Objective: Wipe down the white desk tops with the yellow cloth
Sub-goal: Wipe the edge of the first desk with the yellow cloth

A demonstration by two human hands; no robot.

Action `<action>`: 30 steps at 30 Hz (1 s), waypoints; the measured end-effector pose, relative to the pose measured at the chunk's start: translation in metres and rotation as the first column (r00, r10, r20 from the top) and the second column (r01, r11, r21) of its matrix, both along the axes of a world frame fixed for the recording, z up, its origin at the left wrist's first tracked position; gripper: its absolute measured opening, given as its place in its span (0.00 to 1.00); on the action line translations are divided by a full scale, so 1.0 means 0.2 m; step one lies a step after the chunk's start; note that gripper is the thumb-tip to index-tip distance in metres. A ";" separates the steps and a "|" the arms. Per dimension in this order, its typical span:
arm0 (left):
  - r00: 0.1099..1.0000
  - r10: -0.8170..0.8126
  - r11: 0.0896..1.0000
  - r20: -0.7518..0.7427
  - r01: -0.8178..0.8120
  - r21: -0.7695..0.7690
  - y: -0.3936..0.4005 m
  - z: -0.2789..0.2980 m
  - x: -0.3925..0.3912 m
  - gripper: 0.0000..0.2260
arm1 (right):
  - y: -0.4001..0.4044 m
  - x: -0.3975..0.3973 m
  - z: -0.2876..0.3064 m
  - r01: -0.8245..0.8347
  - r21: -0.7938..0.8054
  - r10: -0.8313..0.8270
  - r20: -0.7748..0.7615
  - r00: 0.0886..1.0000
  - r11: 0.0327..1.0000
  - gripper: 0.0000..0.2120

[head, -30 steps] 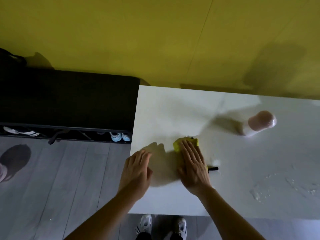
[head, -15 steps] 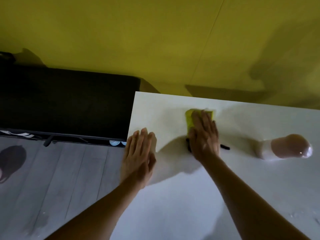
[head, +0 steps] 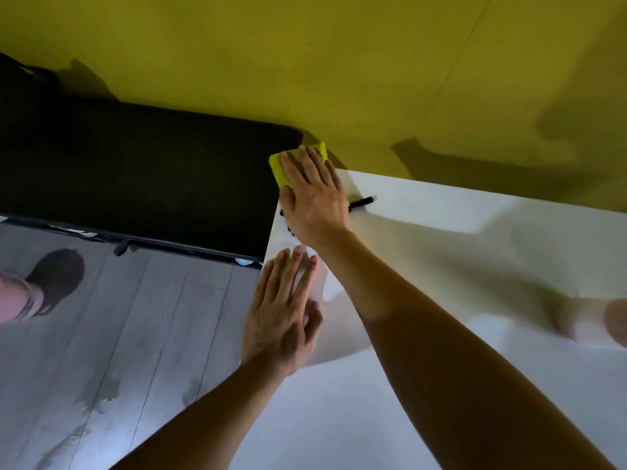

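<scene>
The white desk top fills the right and lower part of the head view. My right hand lies flat on the yellow cloth, pressing it onto the desk's far left corner; most of the cloth is hidden under the palm and fingers. A black strap sticks out from under that hand. My left hand rests flat on the desk's left edge, fingers together, holding nothing.
A black bench stands left of the desk against the yellow wall. A pale pink and white bottle lies at the right edge. Grey plank floor with wet marks and another person's shoe lie to the left.
My right hand has pushed the cloth away from me and leftward, from mid-desk to the far left corner. My left hand stayed on the left edge.
</scene>
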State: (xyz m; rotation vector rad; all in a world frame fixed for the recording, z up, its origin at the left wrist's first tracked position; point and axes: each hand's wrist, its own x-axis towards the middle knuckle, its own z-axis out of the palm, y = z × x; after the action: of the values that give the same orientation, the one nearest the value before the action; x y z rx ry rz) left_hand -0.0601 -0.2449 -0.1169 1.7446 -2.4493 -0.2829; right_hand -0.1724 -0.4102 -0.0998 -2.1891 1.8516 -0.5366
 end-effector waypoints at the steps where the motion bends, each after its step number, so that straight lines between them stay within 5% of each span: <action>1: 1.000 0.000 1.000 -0.006 0.000 0.003 0.00 0.00 0.00 0.31 | 0.00 -0.01 0.00 -0.026 -0.002 0.026 -0.002 1.000 1.000 0.30; 6: 0.999 -0.009 1.000 -0.042 0.009 -0.013 0.00 0.02 0.00 0.31 | 0.18 -0.37 -0.06 0.181 -0.046 -0.179 0.031 0.983 0.982 0.28; 12: 0.997 0.005 1.000 -0.081 -0.006 -0.016 0.00 0.03 -0.01 0.29 | 0.34 -0.71 -0.04 0.626 -0.026 -0.627 -0.010 0.779 0.779 0.30; 15: 0.990 0.033 0.999 -0.134 -0.037 -0.029 0.00 0.03 -0.02 0.28 | 0.26 -0.52 -0.01 0.523 0.030 -0.523 -0.005 0.852 0.852 0.30; 18: 0.982 0.059 0.997 -0.182 -0.065 -0.029 0.01 0.03 -0.01 0.26 | 0.17 -0.14 0.00 0.158 0.020 -0.158 0.014 0.987 0.987 0.29; 22: 0.982 0.094 0.996 -0.165 -0.093 0.013 0.01 0.04 0.01 0.26 | 0.13 0.10 0.02 -0.066 0.059 0.069 -0.064 0.996 0.996 0.27; 25: 0.981 0.077 0.997 -0.176 -0.080 -0.007 0.01 0.03 0.00 0.23 | 0.25 -0.06 -0.01 0.019 -0.008 -0.019 -0.004 1.000 1.000 0.26; 30: 0.978 0.072 0.997 -0.194 -0.077 -0.021 0.03 0.03 -0.01 0.22 | 0.63 -0.63 -0.07 0.410 -0.118 -0.413 0.002 0.911 0.905 0.26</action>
State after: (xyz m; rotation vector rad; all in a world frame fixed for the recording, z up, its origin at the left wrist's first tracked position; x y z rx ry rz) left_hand -0.0631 -0.2399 -0.1105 1.7054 -2.2370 -0.3885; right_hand -0.2988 -0.2841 -0.1139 -1.8713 2.3675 -0.7126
